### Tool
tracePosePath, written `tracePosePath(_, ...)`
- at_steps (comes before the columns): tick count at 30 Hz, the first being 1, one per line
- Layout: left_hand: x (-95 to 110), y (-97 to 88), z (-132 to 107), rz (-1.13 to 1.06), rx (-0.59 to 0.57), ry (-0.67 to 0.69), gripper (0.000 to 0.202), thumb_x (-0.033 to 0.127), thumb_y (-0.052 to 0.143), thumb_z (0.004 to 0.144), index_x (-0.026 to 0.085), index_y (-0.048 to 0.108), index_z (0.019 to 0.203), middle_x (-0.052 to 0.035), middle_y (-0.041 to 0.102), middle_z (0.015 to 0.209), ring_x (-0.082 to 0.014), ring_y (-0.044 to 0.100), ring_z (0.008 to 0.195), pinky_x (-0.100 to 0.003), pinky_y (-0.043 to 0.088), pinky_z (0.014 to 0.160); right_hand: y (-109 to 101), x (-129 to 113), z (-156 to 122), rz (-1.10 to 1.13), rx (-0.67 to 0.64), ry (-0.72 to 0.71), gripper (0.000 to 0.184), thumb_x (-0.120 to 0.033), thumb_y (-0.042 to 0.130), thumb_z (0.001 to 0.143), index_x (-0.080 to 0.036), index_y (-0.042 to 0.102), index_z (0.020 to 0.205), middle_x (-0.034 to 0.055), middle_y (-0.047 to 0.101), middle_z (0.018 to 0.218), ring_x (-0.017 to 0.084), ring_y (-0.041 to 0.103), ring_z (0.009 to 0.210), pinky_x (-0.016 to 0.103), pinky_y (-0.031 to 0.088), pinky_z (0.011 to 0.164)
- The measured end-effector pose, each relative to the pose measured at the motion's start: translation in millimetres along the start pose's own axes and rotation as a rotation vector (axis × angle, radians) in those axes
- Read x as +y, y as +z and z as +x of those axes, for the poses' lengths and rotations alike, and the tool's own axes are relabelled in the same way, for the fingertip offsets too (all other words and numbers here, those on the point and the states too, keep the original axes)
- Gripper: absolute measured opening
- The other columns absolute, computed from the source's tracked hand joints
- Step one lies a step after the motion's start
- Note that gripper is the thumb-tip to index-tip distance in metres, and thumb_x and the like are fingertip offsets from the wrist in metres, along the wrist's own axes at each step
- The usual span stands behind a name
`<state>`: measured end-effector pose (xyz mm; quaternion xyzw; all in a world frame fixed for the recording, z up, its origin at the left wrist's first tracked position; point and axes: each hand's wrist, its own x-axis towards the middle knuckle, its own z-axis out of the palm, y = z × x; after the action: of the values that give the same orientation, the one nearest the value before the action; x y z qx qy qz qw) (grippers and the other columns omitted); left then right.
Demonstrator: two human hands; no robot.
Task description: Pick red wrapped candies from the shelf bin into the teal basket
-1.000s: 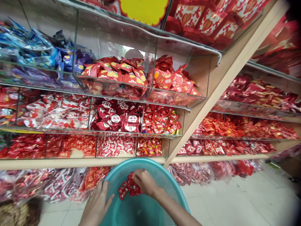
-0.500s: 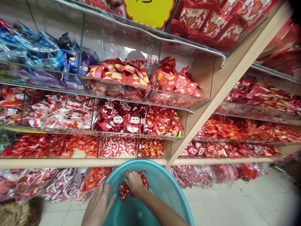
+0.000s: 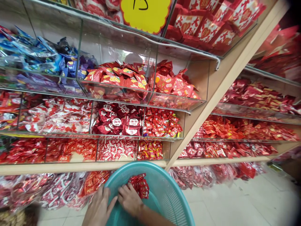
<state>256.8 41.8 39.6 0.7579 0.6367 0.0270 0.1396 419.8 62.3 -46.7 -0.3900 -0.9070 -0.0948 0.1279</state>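
Here, my left hand point(image 3: 100, 205) clasps the rim of the teal basket point(image 3: 169, 194) at 9 o'clock while my right hand point(image 3: 129, 199) lies inside, fingertips against the red candy packets point(image 3: 140, 185) heaped toward 12 o'clock (pinching or not, I cannot tell): light, slippery wrappers, I judge, best scooped together.

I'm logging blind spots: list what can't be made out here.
Head view only.
Sign: number cut off by the top edge.
Candies: print too small; the right hand covers some, grip unclear.
Basket: floor cut off by the bottom edge.
Left hand: wrist cut off by the bottom edge.
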Motion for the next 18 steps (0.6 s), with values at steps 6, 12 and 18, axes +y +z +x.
tracePosePath(6,2,-7.1,-4,0.023,0.004,0.003,0.048,0.045,0.026,0.091,0.012,0.054,0.111,-0.0199,0.044,0.133,-0.0294,0.050,0.119,-0.043,0.039,0.098,-34,41,-19,0.056,0.054,0.194,0.018,-0.027,0.053,0.088,-0.019,0.056,0.104,0.0064,0.059,0.106,0.021,0.050,0.094,0.038,0.041,0.083)
tracePosePath(12,20,-12.7,-5,0.207,0.003,0.065,0.059,0.047,0.036,0.087,0.010,0.047,0.131,-0.0189,0.026,0.150,-0.0325,0.018,0.139,-0.048,0.017,0.114,-49,61,-39,0.035,0.005,0.156,0.027,-0.029,0.050,0.090,-0.020,0.054,0.115,0.0070,0.059,0.117,0.021,0.049,0.105,0.041,0.039,0.090)
tracePosePath(18,62,-28.7,-1,0.259,-0.415,0.183,0.066,0.026,0.040,0.082,0.007,0.024,0.143,-0.0161,0.014,0.153,-0.0306,0.018,0.139,-0.043,0.021,0.113,-27,53,-48,-0.069,0.002,-0.107,0.035,-0.025,0.034,0.097,-0.017,0.048,0.128,0.0067,0.054,0.130,0.019,0.040,0.124,0.043,0.036,0.099)
